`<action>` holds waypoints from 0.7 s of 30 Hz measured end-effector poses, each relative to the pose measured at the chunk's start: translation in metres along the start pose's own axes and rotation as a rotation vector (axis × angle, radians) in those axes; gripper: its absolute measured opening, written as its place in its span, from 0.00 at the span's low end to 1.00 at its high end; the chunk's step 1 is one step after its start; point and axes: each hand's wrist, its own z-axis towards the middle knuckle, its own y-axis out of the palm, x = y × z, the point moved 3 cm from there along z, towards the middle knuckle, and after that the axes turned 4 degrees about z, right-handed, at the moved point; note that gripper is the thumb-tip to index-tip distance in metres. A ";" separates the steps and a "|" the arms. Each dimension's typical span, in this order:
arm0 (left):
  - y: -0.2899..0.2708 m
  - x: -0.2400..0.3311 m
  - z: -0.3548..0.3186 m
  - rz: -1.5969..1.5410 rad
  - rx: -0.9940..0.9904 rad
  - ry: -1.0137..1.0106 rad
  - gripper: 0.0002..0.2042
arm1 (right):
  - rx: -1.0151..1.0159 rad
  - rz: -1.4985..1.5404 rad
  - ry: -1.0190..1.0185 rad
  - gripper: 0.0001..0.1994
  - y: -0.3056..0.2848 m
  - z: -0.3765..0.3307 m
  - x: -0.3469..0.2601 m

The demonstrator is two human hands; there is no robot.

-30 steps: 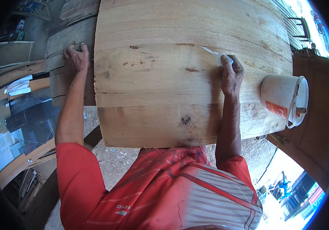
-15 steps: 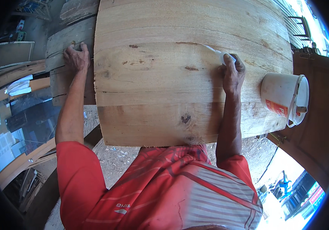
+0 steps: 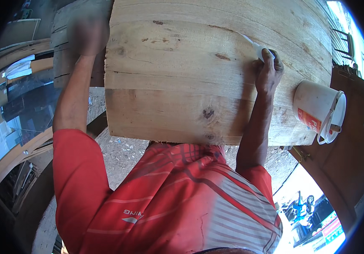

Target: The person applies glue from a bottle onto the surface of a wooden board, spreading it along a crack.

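Note:
A wide panel of pale wooden boards [image 3: 160, 106] lies in front of me, with cracks, knots and dark marks on its face. My right hand [image 3: 270, 72] is closed round a small white squeeze bottle [image 3: 261, 51]. The bottle's thin nozzle points to the far left, close to the right end of a dark crack [image 3: 222, 28]. To the left of the panel, my left hand [image 3: 88, 36] is over the grey weathered boards [image 3: 62, 63]. Motion smears its fingers, so I cannot make out their pose or anything in them.
A white bucket [image 3: 307, 99] with a red label lies tipped at the panel's right edge. Further right stands a brown wooden board [image 3: 343, 114]. On the left, a wood-framed glass pane [image 3: 29, 114] has a folded white cloth [image 3: 19, 67] by it. A dark chair [image 3: 346, 44] is far right.
The whole view has shifted, so the panel sits higher in the picture. My left hand has become blurred with motion. The squeeze bottle in my right hand has moved slightly right along the panel.

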 end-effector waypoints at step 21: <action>-0.002 -0.001 -0.002 -0.016 0.018 0.015 0.28 | 0.001 -0.058 -0.045 0.13 0.004 -0.004 -0.009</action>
